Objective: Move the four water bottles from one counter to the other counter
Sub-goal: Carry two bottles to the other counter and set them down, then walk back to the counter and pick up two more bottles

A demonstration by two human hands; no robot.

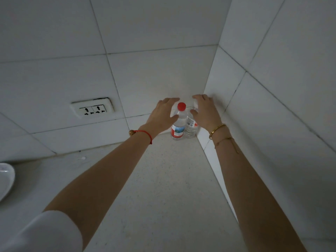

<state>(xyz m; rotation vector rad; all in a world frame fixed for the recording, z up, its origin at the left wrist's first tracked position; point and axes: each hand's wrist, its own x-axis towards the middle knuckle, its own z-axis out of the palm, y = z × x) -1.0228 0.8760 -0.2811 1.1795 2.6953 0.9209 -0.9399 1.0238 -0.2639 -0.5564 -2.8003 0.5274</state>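
You have a white double wall socket point(92, 108) set in the pale tiled wall point(154, 30) on your left. At the far left edge, part of a white bowl point(6, 179) sits near the wall's foot.

The single head camera looks forward and down along both bare forearms. It faces the corner of the white tiled walls point(214, 73) above the pale speckled stone counter point(163, 188).

Dim, flat, greyish light; wide-angle bending at edges; slightly soft focus.
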